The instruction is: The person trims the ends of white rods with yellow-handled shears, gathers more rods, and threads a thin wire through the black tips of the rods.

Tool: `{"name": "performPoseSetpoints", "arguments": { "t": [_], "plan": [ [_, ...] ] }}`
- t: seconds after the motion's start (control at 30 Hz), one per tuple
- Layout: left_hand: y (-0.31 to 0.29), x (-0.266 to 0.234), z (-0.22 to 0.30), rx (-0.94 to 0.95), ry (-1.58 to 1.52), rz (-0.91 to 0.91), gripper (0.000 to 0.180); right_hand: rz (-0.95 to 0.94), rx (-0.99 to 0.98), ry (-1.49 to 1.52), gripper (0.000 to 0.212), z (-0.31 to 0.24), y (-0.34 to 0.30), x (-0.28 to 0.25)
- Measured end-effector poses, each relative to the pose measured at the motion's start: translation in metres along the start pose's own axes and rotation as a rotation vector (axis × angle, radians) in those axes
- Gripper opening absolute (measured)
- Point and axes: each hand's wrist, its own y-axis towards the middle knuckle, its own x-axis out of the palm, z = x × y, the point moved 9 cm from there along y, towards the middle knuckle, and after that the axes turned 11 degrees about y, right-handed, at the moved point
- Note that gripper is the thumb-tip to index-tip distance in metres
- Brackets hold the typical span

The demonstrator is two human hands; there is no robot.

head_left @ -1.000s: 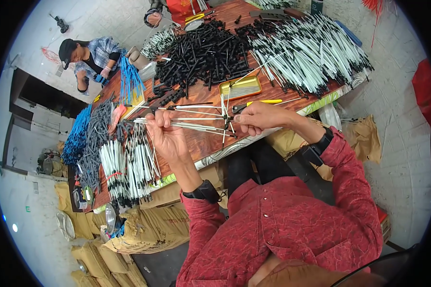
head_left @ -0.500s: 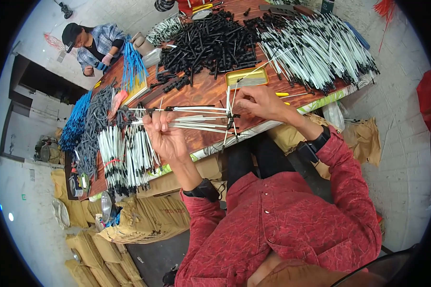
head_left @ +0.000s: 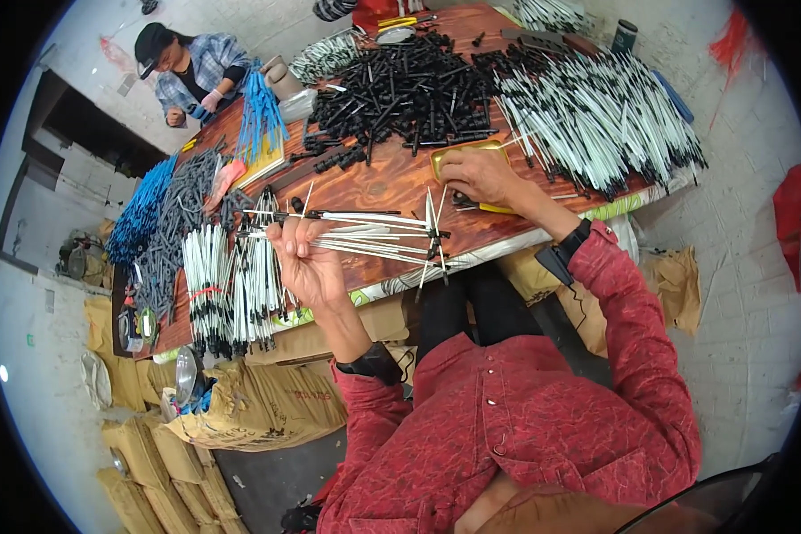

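My left hand (head_left: pixel 311 267) is closed round a loose bundle of thin white rods (head_left: pixel 365 242), held level above the near edge of the table. Black fittings (head_left: pixel 434 237) join the bundle's right end, where a few short white rods cross it and stick out up and down. To the right, my right hand (head_left: pixel 482 176) reaches over a yellow tin (head_left: pixel 469 145) with its fingers bent together. The hand hides most of the tin, and whatever lies between the fingertips cannot be made out.
Black plastic pieces (head_left: pixel 409 89) are heaped beyond my hands. Many black-tipped white rods (head_left: pixel 605 116) cover the table's right side. Bundled white rods (head_left: pixel 209 285), grey pieces (head_left: pixel 182 214) and blue pieces (head_left: pixel 142 209) lie left. Another person (head_left: pixel 200 76) works at the far left.
My right hand has left the crossing rods and moved right, onto the yellow tin. My left hand keeps its hold on the bundle. The view has shifted slightly.
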Motion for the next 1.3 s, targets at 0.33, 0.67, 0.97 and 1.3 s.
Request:
{"name": "performPoseSetpoints", "arguments": {
  "t": [0.33, 0.67, 0.97, 1.3],
  "plan": [
    [0.006, -0.033, 0.002, -0.061, -0.256, 0.154, 0.006, 0.216, -0.365, -0.085, 0.016, -0.094, 0.022, -0.101],
    [0.018, -0.054, -0.021, -0.189, -0.349, 0.13, 0.015, 0.27, -0.008, 0.347, 0.016, -0.112, -0.026, -0.117],
    [0.017, -0.045, -0.035, -0.075, -0.02, 0.235, 0.018, 0.337, 0.56, 0.788, 0.02, -0.058, -0.058, -0.111],
    [0.026, -0.019, -0.053, -0.122, 0.117, 0.091, 0.013, 0.578, 0.106, 0.341, 0.018, -0.061, -0.02, -0.131]
  ]
}}
